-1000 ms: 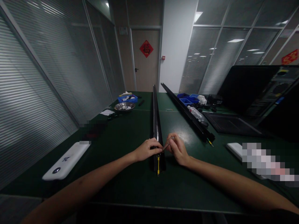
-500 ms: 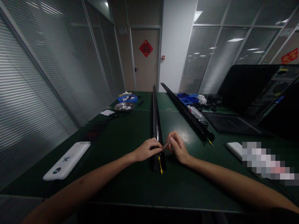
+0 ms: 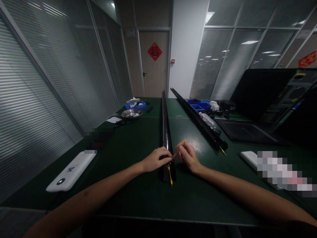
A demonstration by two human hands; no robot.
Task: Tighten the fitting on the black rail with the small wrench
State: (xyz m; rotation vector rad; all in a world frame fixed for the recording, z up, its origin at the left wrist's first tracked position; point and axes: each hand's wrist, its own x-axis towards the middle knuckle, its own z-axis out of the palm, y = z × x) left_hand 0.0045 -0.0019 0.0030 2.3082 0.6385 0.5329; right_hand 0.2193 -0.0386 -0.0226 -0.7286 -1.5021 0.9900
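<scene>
A long black metal rail lies lengthwise on the green table, its near end in front of me. My left hand rests over that end, with thumb and fingers brought together; what lies between them is hidden. From the rail's right side my right hand pinches a slim brownish metal tool. The tool slants down to the left, and its lower end meets my left fingertips. Just below my left hand, a short yellow wire with a terminal at its tip hangs from the rail end.
A second black rail lies to the right, with a yellow-green wire at its near end. Beyond it are a plastic bottle and blue bins. A metal bowl stands back left; a white device lies front left.
My right hand has shifted very slightly to the left with the tool turning a little. My left hand and the rail stay in place.
</scene>
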